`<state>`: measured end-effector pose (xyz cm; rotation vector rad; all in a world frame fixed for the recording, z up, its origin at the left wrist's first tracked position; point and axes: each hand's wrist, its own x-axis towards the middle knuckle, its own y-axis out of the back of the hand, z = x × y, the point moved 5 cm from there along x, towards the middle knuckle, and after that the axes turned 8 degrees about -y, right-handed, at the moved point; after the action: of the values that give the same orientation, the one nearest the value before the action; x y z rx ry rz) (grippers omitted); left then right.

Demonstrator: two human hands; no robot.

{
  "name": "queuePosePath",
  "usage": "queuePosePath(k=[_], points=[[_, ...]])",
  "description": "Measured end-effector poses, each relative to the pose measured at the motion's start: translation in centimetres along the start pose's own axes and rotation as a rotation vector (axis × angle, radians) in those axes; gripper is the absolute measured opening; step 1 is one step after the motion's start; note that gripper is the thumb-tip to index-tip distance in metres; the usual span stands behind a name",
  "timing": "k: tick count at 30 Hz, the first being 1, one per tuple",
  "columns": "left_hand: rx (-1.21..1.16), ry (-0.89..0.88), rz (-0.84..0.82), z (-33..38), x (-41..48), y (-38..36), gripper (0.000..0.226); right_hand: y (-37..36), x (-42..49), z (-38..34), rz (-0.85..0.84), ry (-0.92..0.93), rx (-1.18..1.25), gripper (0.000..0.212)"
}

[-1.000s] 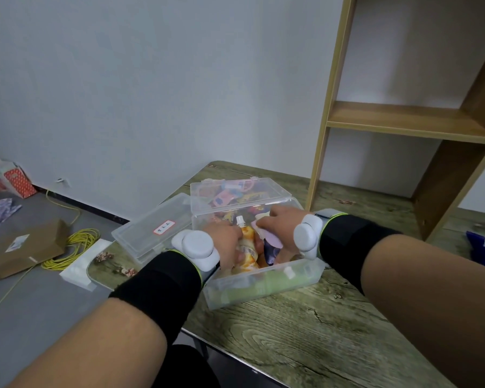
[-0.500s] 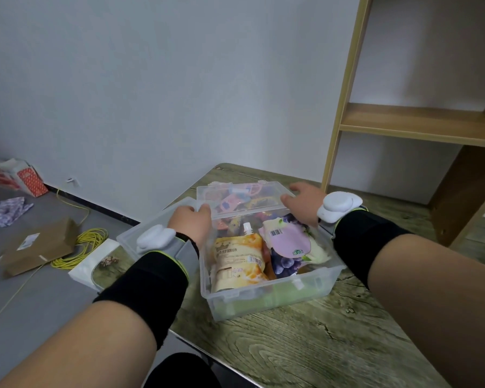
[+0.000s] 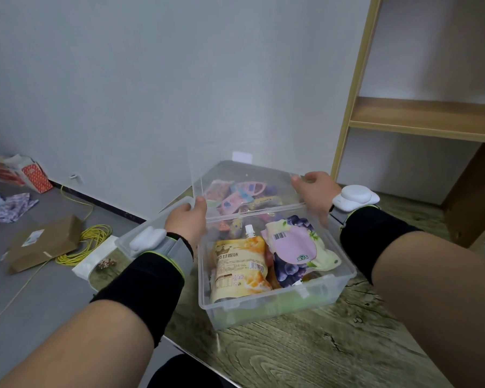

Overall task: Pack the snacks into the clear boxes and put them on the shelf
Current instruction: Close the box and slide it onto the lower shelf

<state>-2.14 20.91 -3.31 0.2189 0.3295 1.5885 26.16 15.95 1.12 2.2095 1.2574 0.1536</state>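
Item: clear box [image 3: 277, 303] is sitting open on the bench [image 3: 319, 357] at 6 o'clock, holding an orange pouch [image 3: 238, 264] at its 9 o'clock side and a grape pouch [image 3: 297, 247] at 3 o'clock. Left grip [image 3: 186, 219] is pinching the clear lid [image 3: 249, 175] at its 9 o'clock corner and right grip [image 3: 315, 191] is curling round its 3 o'clock edge, the lid tilting over small snacks [image 3: 235, 198] behind the box. Shelf [image 3: 420, 119] is standing at 2 o'clock, well apart.

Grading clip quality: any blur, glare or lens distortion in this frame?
Head view: soft even light, no harsh glare; clear lid, gripped by left hand and right hand, almost vanishes against the wall; wide-angle lens slants the shelf post; pouch print is sharp.
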Motion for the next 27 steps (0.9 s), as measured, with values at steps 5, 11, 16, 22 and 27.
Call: queuePosePath(k=[5, 11, 16, 22, 27], points=[[-0.139, -0.133, 0.090, 2.1, -1.6, 1.4, 0.074, 1.4, -1.3, -1.0, -0.016, 0.048, 0.012, 0.098], [-0.264, -0.152, 0.088, 4.6, -4.7, 1.9, 0.096, 3.6, -2.7, -0.8, -0.047, 0.024, 0.400, 0.103], [-0.232, -0.251, 0.101, 5.7, -8.1, 3.1, 0.078, 6.0, -6.1, 0.0, -0.003, 0.069, 0.450, 0.077], [-0.083, -0.443, -0.013, 4.7, -10.5, 2.9, 0.051, 6.1, -9.1, 0.9, -0.039, 0.190, 0.138, 0.053], [0.077, -0.437, -0.058, 2.5, -10.8, 2.1, 0.061, 4.9, -10.9, 3.0, -0.067, 0.258, -0.121, 0.045]])
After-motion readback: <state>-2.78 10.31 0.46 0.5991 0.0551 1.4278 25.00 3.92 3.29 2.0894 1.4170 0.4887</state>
